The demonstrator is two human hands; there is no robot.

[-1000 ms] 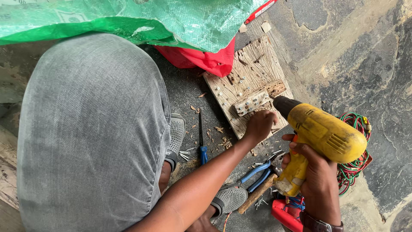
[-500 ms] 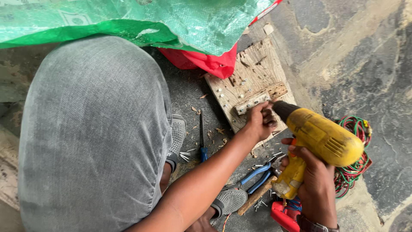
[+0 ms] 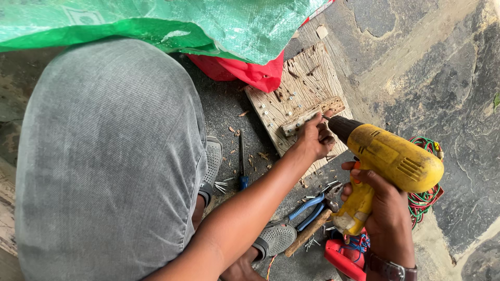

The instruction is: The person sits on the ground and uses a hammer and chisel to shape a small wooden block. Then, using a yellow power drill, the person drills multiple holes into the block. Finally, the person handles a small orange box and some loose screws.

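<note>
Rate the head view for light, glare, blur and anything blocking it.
Head view: soft, even daylight with faint shadows; mild sheen on the yellow drill and green sack; focus sharp on the left hand and wooden board; the grey-trousered knee blocks the left half.

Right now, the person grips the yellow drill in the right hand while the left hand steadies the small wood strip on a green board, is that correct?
Not quite: the board is bare weathered wood, not green, as the head view shows. The right hand does grip the yellow drill, and the left hand steadies the small wood strip.
</note>
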